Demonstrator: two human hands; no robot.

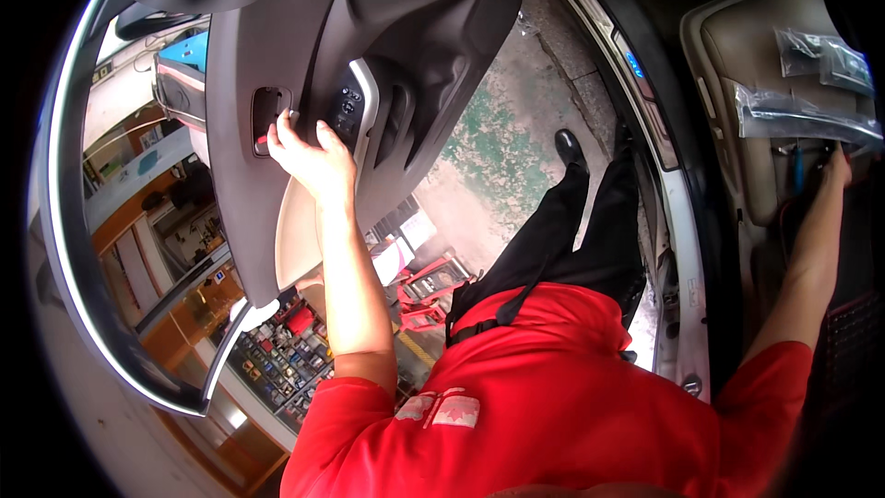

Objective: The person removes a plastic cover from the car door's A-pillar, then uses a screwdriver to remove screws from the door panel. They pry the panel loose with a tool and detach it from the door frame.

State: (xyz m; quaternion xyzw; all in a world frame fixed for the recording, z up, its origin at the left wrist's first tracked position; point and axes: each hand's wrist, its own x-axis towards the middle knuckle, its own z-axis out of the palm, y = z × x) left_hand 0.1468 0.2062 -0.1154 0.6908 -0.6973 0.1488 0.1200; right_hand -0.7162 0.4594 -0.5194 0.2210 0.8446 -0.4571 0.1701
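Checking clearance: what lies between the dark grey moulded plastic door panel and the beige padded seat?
The head view shows, from door panel to seat: green-patched grey floor, black-trousered legs, pale metal door sill, then a dark strip.

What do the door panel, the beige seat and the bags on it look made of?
Door panel: probably moulded plastic, matte dark grey, given its continuous sculpted curves. Seat: leather or vinyl, smooth with slight sheen; I can't tell which. Bags: apparently thin plastic film, glossy, see-through and wrinkled.
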